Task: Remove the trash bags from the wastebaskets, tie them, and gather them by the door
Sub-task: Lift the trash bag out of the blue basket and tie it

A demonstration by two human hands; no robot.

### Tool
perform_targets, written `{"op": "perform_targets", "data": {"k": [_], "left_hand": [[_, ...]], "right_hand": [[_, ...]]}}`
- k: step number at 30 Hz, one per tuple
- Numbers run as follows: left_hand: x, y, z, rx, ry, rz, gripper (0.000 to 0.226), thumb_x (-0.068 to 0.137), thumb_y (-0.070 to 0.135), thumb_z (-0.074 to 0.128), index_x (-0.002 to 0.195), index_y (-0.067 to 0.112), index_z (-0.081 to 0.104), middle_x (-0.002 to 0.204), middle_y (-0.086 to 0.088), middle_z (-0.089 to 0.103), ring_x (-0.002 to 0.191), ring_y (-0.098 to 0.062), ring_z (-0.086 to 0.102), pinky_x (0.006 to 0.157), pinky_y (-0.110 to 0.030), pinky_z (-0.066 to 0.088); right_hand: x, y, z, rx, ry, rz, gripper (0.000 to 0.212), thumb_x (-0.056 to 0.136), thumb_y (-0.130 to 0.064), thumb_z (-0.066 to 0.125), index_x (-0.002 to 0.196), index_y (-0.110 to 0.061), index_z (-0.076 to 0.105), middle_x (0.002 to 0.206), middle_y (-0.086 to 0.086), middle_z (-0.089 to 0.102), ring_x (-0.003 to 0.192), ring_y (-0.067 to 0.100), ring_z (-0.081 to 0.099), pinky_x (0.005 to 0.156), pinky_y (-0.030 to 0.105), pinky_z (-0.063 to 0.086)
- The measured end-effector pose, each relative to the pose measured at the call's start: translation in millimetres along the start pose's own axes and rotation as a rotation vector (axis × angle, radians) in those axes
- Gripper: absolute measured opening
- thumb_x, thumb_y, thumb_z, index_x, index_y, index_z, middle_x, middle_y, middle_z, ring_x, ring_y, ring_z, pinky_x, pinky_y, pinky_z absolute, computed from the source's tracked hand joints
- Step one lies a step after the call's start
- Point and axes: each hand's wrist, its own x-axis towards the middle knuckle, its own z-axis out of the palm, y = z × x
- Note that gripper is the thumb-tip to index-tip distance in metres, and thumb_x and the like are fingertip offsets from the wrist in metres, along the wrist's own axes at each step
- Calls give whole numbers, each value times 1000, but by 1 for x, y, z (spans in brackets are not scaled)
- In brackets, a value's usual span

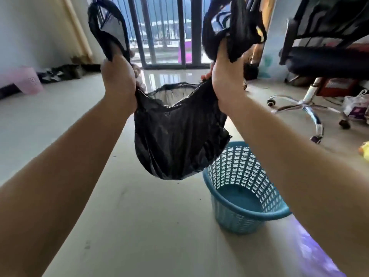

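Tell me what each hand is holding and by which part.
Both hold one black trash bag, out of the blue wastebasket: the left hand grips its left handle strap, the right hand its right handle strap.

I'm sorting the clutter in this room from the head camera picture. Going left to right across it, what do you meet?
Pink basket → left hand → black trash bag → right hand → office chair → white plastic bag. The blue wastebasket lies under the right hand's span, so it is left out.
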Motion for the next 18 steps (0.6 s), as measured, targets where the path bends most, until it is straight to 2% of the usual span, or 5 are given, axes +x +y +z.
{"op": "perform_targets", "data": {"k": [3,6,8,14,18], "left_hand": [[-9,-60,-49,108,103,-60,51,97,65,37,89,16,49,50,6,32,38,-12,26,40,-21,22],[-31,-142,-104,177,113,-198,51,97,66,37,94,15,45,56,5,27,38,-10,25,40,-22,25],[-49,-188,-139,132,127,-335,46,97,62,41,91,16,42,62,2,23,39,-11,25,42,-24,31],[-62,-231,-186,49,-113,-413,60,69,56,79,103,14,53,60,8,23,49,-10,25,53,-27,37],[-56,-230,-174,190,-347,-365,51,69,41,87,105,11,66,60,10,38,49,-9,34,54,-28,39]], "right_hand": [[-39,63,16,-196,-102,106,39,105,-43,40,77,-19,51,57,-4,48,48,6,53,51,22,42],[-81,144,16,-528,-362,269,41,104,-49,37,101,-16,61,84,7,66,87,29,68,70,34,50],[-110,188,5,-716,-582,366,43,105,-44,36,111,-12,65,93,14,70,97,35,67,85,41,50],[-140,238,-21,-739,-590,469,38,105,-47,37,99,-19,61,69,2,61,70,21,62,67,33,44],[-138,248,-14,-685,-589,418,39,103,-47,40,74,-24,54,60,0,59,60,20,61,72,39,50]]}}
